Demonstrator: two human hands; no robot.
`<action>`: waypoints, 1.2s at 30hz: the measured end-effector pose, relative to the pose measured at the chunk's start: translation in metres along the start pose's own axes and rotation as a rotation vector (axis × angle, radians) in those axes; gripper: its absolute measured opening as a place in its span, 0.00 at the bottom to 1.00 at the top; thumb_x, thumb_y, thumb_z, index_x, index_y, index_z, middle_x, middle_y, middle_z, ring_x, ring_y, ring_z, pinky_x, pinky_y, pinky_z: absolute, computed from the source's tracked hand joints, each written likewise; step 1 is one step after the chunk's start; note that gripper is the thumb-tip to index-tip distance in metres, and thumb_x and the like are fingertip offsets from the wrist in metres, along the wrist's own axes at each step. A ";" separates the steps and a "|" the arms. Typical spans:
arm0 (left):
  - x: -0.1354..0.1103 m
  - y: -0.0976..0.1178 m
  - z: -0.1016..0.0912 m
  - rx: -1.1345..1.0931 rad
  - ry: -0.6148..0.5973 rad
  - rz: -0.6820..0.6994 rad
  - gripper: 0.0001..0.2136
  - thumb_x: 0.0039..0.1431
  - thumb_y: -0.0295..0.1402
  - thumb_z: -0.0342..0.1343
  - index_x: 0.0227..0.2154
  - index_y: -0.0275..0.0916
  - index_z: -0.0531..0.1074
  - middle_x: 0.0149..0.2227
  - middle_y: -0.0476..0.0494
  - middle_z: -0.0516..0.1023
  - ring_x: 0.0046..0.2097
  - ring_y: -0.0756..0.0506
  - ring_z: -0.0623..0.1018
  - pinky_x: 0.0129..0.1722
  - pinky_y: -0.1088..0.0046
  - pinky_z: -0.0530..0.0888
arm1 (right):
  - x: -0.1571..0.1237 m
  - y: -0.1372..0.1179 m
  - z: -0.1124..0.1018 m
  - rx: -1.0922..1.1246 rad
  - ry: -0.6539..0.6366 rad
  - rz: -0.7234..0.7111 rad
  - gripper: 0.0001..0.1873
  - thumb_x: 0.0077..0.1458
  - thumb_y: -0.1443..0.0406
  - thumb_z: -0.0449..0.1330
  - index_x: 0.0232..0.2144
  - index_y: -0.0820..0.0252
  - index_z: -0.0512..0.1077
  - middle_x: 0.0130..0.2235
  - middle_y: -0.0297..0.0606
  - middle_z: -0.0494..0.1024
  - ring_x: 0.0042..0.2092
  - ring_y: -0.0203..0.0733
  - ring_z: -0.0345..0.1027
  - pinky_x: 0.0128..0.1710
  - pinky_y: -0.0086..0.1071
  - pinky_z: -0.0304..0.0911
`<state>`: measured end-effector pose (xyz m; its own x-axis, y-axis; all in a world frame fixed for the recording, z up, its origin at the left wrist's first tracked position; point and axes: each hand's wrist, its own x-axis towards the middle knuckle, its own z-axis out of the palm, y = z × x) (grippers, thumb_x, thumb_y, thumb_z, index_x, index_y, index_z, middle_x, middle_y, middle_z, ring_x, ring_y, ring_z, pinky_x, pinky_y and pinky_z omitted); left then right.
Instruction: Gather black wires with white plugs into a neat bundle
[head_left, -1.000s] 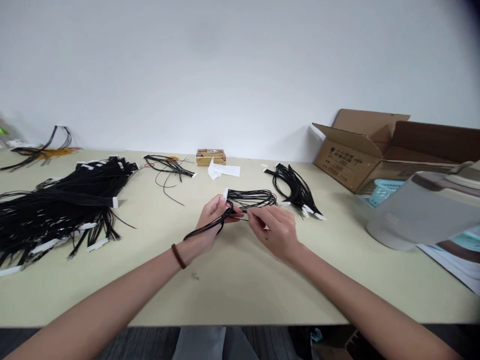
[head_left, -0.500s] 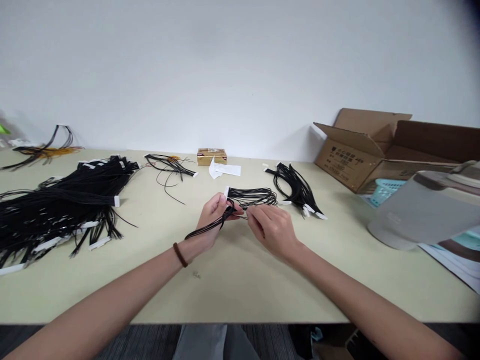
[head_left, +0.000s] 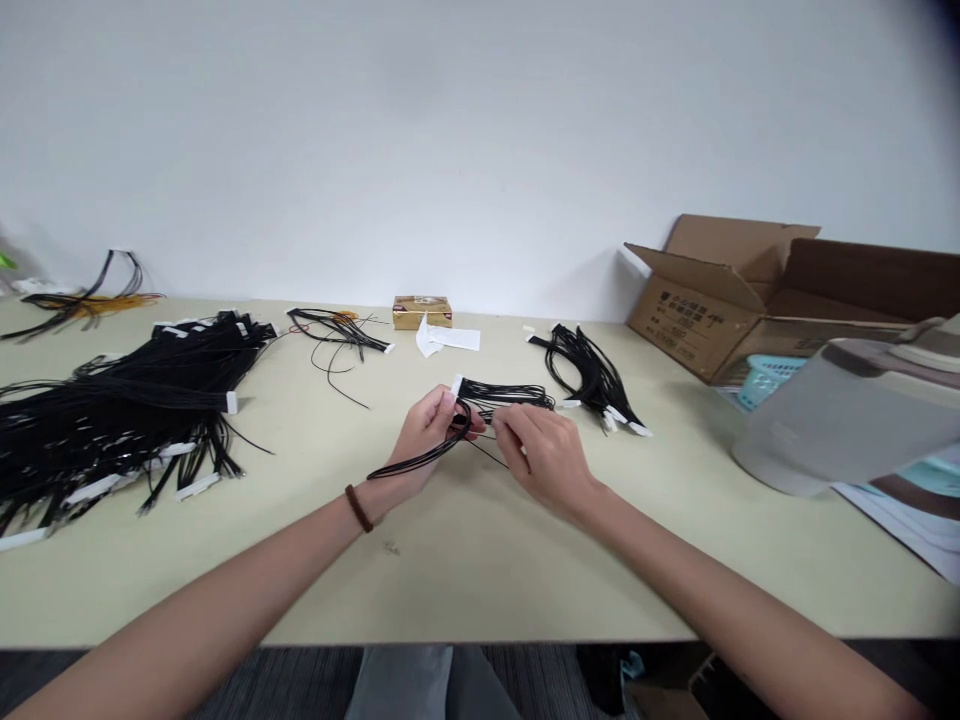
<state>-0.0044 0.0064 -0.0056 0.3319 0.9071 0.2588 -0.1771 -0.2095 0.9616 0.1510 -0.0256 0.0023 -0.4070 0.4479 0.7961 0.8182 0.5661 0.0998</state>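
My left hand (head_left: 427, 435) is closed on a black wire harness (head_left: 510, 393), near its white connector (head_left: 457, 386). Some of the harness's wires loop back over the wrist, while the rest stretch to the right behind my fingers. Close beside it, my right hand (head_left: 547, 450) pinches a thin black wire between thumb and fingertips. A loose wire hangs below, between the two hands. The tips of the right fingers partly hide what they grip.
On the left lies a large pile of black harnesses (head_left: 150, 380). A smaller bundle (head_left: 592, 375) rests to the right. Farther right stand an open cardboard box (head_left: 682, 325), a teal basket (head_left: 769, 378) and a big grey cup (head_left: 832, 420). A gold box (head_left: 422, 312) sits at the back.
A wire between my hands now hangs lower, below the right fingers. The white connector has tilted slightly to the right. Both hands stay almost in the same place.
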 end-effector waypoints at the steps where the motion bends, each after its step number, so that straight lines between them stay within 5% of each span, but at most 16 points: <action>1: 0.000 0.000 0.000 -0.004 -0.013 -0.007 0.14 0.58 0.44 0.44 0.25 0.37 0.61 0.26 0.50 0.67 0.31 0.51 0.70 0.35 0.72 0.70 | 0.000 0.001 0.000 -0.022 0.004 0.001 0.11 0.57 0.69 0.49 0.25 0.62 0.66 0.20 0.31 0.67 0.23 0.31 0.57 0.25 0.26 0.48; 8: -0.004 -0.001 0.005 -0.012 -0.084 -0.043 0.15 0.56 0.45 0.46 0.24 0.38 0.58 0.25 0.52 0.61 0.28 0.52 0.68 0.32 0.72 0.71 | 0.001 0.001 0.000 -0.089 -0.002 -0.048 0.11 0.58 0.67 0.50 0.25 0.60 0.67 0.20 0.29 0.68 0.22 0.29 0.58 0.25 0.26 0.48; 15: -0.005 0.000 0.006 -0.019 -0.108 -0.044 0.15 0.55 0.46 0.46 0.26 0.37 0.61 0.27 0.50 0.66 0.31 0.50 0.71 0.34 0.70 0.71 | 0.002 0.003 -0.004 -0.069 0.041 -0.072 0.04 0.58 0.67 0.51 0.34 0.62 0.65 0.22 0.29 0.72 0.22 0.29 0.62 0.25 0.26 0.51; 36: -0.010 0.007 0.009 -0.029 -0.160 -0.100 0.16 0.54 0.46 0.48 0.26 0.36 0.64 0.28 0.48 0.67 0.31 0.50 0.69 0.35 0.71 0.70 | 0.000 0.002 -0.003 0.050 0.149 -0.085 0.06 0.56 0.71 0.49 0.28 0.60 0.64 0.21 0.28 0.69 0.21 0.27 0.57 0.22 0.25 0.51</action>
<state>-0.0006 -0.0081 -0.0002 0.4917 0.8529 0.1752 -0.1614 -0.1085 0.9809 0.1539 -0.0268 0.0044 -0.4063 0.2912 0.8661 0.7606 0.6331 0.1440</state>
